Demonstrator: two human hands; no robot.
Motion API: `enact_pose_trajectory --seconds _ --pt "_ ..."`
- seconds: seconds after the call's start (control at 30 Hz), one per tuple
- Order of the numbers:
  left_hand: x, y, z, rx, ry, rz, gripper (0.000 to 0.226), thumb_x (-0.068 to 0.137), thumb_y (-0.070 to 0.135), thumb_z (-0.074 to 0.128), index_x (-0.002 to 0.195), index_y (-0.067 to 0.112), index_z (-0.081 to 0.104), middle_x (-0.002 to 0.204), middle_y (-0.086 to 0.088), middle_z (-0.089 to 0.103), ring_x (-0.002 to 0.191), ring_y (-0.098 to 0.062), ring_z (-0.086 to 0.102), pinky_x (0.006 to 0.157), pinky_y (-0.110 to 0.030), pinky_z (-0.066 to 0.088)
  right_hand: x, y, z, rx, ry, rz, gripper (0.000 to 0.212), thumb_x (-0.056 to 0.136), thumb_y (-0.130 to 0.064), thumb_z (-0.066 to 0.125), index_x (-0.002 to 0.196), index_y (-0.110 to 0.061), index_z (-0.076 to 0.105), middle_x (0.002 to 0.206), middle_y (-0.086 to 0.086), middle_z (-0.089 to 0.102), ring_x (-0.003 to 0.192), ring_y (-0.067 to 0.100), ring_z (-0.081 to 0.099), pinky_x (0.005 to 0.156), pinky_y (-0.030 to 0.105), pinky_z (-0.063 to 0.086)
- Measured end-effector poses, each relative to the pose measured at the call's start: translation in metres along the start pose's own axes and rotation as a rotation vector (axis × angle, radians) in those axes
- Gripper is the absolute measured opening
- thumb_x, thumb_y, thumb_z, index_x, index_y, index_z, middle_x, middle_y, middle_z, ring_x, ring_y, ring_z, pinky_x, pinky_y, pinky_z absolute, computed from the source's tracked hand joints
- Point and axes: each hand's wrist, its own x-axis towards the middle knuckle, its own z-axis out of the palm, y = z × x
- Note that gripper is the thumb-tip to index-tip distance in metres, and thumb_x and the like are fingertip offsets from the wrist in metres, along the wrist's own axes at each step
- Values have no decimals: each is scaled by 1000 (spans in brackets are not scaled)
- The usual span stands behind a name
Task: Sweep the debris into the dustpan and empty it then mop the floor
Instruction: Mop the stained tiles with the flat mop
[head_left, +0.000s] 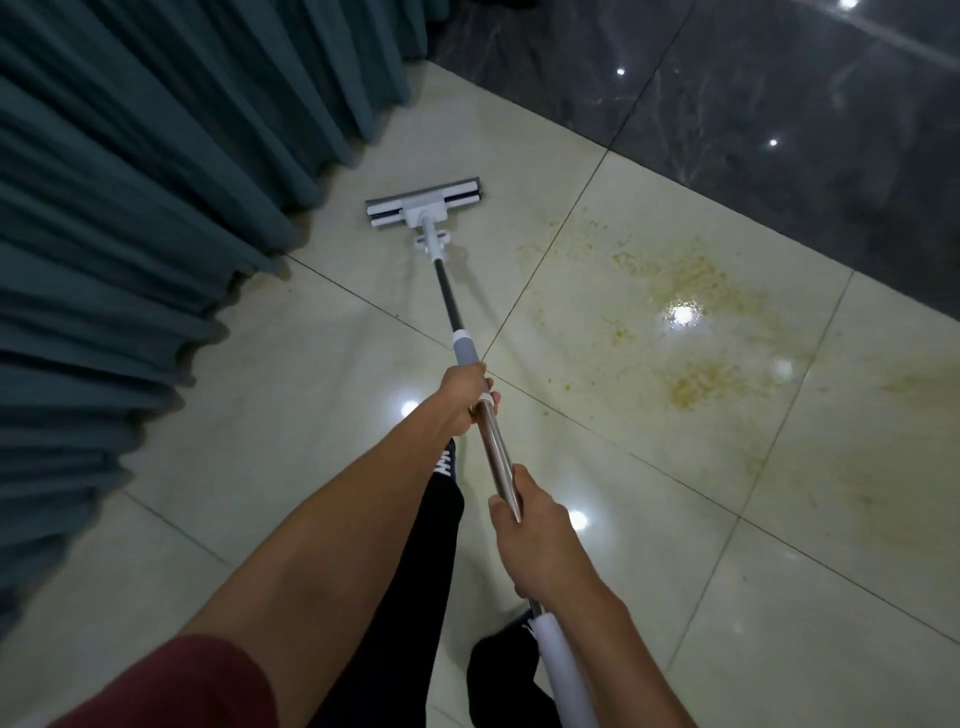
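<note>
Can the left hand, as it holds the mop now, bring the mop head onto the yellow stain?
Probably yes. The left hand and right hand both grip the handle, the mop head lies flat by the curtain, and only bare tile separates it from the yellow stain.

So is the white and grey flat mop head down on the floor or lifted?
Down: the mop head lies flat on the pale tile floor.

Dim indoor light, ceiling-lamp glare spots on glossy floor (291, 431), wide-angle edge bending.
</note>
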Motion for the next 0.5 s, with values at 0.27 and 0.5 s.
enact_pose_trajectory --seconds 0.27,0.5 --pt "-62 -87 -33 -101 34 -65 16 103 23 53 98 8 51 77 -7 53 52 -19 52 50 -32 45 -92 36 27 -63 -91 24 35 103 -34 45 137 -26 44 86 1 61 65 13 62 63 33 61" --pt "-43 -29 -57 -114 38 6 14 104 21 52 105 8 51 84 -10 54 57 -20 53 54 -33 50 -55 -17 31 -64 -62 8 29 105 -31 45 131 -20 46 76 -2 55 54 8 55 43 17 46"
